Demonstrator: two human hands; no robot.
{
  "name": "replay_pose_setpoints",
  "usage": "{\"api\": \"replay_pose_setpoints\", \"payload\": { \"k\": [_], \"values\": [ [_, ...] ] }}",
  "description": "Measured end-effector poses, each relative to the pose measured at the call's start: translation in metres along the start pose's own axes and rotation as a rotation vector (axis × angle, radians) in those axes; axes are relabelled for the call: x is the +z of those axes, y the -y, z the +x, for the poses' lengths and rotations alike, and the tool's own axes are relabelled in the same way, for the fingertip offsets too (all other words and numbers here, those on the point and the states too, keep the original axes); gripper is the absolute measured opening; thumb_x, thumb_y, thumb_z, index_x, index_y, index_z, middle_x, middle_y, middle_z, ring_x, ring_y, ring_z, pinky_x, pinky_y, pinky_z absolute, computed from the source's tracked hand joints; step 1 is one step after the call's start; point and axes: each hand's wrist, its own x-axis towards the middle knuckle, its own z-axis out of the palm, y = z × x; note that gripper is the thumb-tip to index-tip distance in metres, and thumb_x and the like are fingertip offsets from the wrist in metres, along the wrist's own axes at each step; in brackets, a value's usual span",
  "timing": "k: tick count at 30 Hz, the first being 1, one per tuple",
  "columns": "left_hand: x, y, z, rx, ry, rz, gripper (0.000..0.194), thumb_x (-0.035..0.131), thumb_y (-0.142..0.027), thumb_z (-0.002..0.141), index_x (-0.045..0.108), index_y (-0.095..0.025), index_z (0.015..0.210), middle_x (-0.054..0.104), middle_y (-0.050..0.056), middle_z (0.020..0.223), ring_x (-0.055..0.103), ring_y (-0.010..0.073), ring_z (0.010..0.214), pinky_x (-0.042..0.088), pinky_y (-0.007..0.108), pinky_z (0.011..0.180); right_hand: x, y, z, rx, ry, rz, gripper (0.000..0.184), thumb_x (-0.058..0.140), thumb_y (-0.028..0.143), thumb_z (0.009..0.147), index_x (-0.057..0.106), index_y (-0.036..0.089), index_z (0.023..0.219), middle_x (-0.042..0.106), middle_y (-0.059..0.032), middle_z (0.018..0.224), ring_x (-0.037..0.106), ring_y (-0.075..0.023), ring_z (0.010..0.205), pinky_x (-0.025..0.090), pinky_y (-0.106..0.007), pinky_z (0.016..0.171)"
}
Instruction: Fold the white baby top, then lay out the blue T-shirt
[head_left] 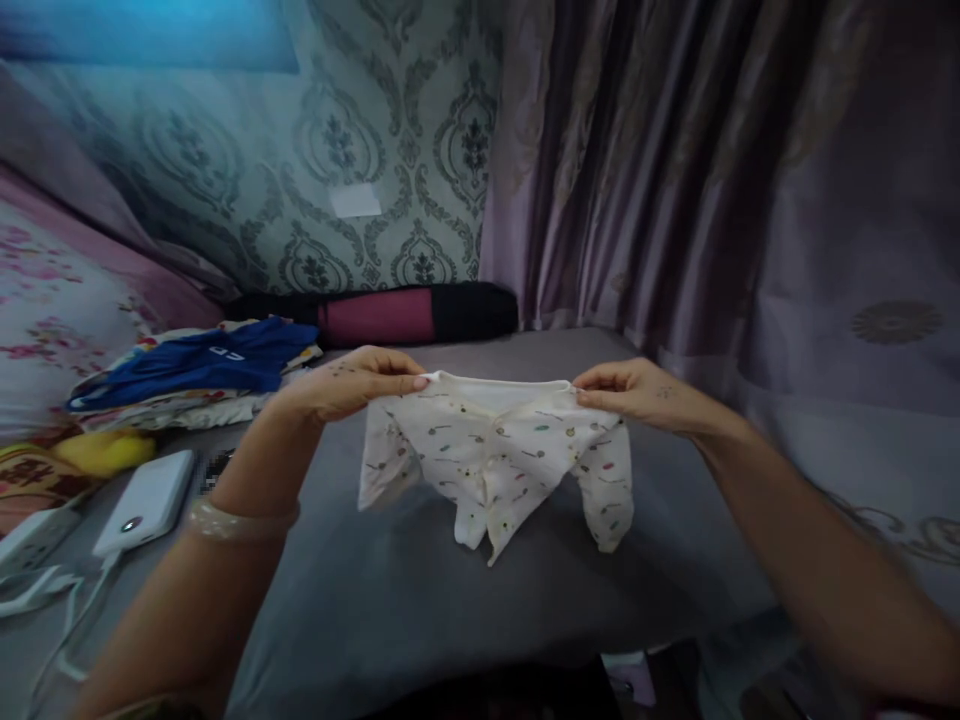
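A small white baby shirt (pixel 487 450) with a colourful little print and long sleeves hangs stretched between my two hands, above the grey bed sheet (pixel 390 610). My left hand (pixel 360 382) pinches it at one shoulder beside the neckline. At the opposite shoulder, my right hand (pixel 626 392) grips the fabric between thumb and fingers. The neckline is pulled nearly straight, while the sleeves and the front's pointed lower edges dangle. A pale bangle (pixel 241 522) circles my left wrist.
Folded clothes with a blue garment (pixel 217 358) on top lie at the left. Nearer are a yellow plush item (pixel 105 452), a white power bank (pixel 146 500) with a cable, and a power strip (pixel 34 540). A black-and-maroon roll (pixel 375 316) lies along the wall; purple curtains (pixel 637 170) hang right.
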Motion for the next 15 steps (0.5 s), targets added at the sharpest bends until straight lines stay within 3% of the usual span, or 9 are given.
{"api": "replay_pose_setpoints", "payload": {
  "k": [3, 7, 8, 10, 12, 15],
  "values": [
    [-0.015, -0.028, -0.003, 0.126, -0.209, 0.222, 0.029, 0.073, -0.048, 0.071, 0.073, -0.02, 0.074, 0.066, 0.004, 0.07, 0.059, 0.017, 0.066, 0.05, 0.03, 0.061, -0.007, 0.027, 0.013, -0.116, -0.042, -0.136, 0.023, 0.071, 0.046, 0.072, 0.074, 0.023, 0.075, 0.069, -0.0004, 0.071, 0.061, -0.0162, 0.063, 0.047, -0.027, 0.053],
    [-0.02, -0.058, -0.001, 0.541, -0.911, 0.557, 0.027, 0.062, -0.046, 0.083, 0.071, -0.02, 0.085, 0.062, 0.004, 0.083, 0.055, 0.0191, 0.086, 0.046, 0.036, 0.084, -0.011, 0.061, 0.035, -0.366, -0.437, -0.202, 0.025, 0.062, 0.048, 0.083, 0.072, 0.025, 0.086, 0.069, -0.002, 0.08, 0.062, -0.0196, 0.074, 0.049, -0.031, 0.062],
    [-0.021, -0.06, 0.001, 0.621, -1.013, 0.631, 0.026, 0.061, -0.044, 0.085, 0.071, -0.02, 0.088, 0.062, 0.005, 0.087, 0.054, 0.0199, 0.092, 0.043, 0.038, 0.089, -0.01, 0.066, 0.041, -0.417, -0.509, -0.223, 0.026, 0.06, 0.048, 0.085, 0.072, 0.026, 0.089, 0.069, -0.0027, 0.083, 0.063, -0.0209, 0.079, 0.05, -0.033, 0.066],
    [-0.024, -0.059, 0.009, 0.661, -1.008, 0.741, 0.024, 0.061, -0.041, 0.085, 0.07, -0.02, 0.084, 0.06, 0.005, 0.089, 0.052, 0.0211, 0.096, 0.039, 0.039, 0.093, -0.008, 0.071, 0.056, -0.49, -0.529, -0.313, 0.025, 0.06, 0.048, 0.085, 0.071, 0.026, 0.088, 0.069, -0.0035, 0.087, 0.062, -0.0227, 0.086, 0.05, -0.037, 0.074],
    [-0.029, -0.053, 0.018, 0.598, -0.944, 0.755, 0.021, 0.062, -0.04, 0.084, 0.069, -0.02, 0.079, 0.06, 0.005, 0.086, 0.051, 0.0217, 0.096, 0.039, 0.039, 0.091, -0.005, 0.071, 0.071, -0.554, -0.531, -0.415, 0.023, 0.061, 0.046, 0.085, 0.07, 0.025, 0.082, 0.068, -0.0038, 0.092, 0.061, -0.0237, 0.092, 0.049, -0.04, 0.082],
    [-0.036, -0.044, 0.033, 0.527, -1.049, 0.678, 0.017, 0.059, -0.036, 0.086, 0.07, -0.022, 0.085, 0.058, 0.005, 0.09, 0.051, 0.0225, 0.098, 0.039, 0.038, 0.089, -0.002, 0.069, 0.088, -0.617, -0.696, -0.487, 0.021, 0.057, 0.042, 0.089, 0.07, 0.025, 0.084, 0.066, -0.0046, 0.103, 0.058, -0.0245, 0.102, 0.045, -0.043, 0.09]
  ]
}}
